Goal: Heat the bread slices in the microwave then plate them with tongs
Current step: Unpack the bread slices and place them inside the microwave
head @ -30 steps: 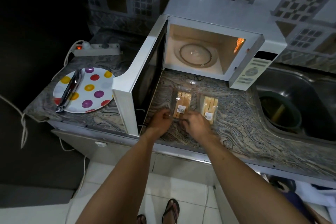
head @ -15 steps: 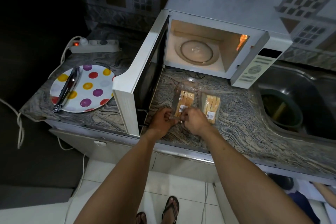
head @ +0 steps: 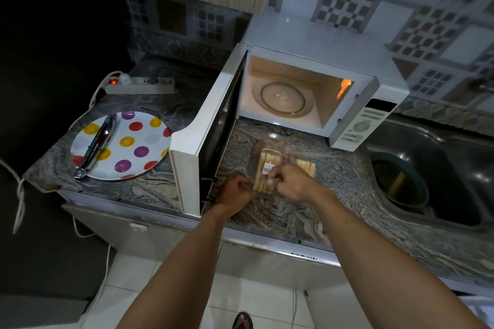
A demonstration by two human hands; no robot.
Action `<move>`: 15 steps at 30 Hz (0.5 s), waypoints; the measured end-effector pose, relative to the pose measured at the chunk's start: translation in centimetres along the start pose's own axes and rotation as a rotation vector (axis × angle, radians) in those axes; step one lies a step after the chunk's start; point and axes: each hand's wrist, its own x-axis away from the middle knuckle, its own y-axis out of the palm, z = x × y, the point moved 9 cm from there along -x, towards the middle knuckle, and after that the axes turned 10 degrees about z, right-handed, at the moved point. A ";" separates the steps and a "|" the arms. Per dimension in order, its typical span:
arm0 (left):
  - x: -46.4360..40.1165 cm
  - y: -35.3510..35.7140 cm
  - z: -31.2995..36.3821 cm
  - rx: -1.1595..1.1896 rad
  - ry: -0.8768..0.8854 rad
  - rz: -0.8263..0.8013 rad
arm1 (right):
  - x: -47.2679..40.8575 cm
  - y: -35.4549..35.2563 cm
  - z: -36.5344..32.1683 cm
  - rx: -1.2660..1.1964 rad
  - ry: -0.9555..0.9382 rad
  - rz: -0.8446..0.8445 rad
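Early stage: bread still wrapped, nothing heated or plated yet.

At frame centre, left hand (head: pixel 235 192) and right hand (head: pixel 290 183) both pinched on the clear bread packet (head: pixel 267 168), apparently pulling it open; a 2nd packet (head: pixel 307 165) lying just beside it on the counter (head: pixel 280 211). Microwave (head: pixel 307 88) above, door (head: pixel 205 147) swung wide, turntable (head: pixel 282 99) bare. At left of frame, spotted plate (head: pixel 139 141) carrying only the tongs (head: pixel 97 147), untouched. Left to do, by the look of it: unwrapping, loading, heating, plating.
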 end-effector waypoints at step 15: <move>-3.3 0.3 2.9 -0.391 0.442 0.365 | -1.8 -12.5 -3.2 -0.055 -0.030 0.684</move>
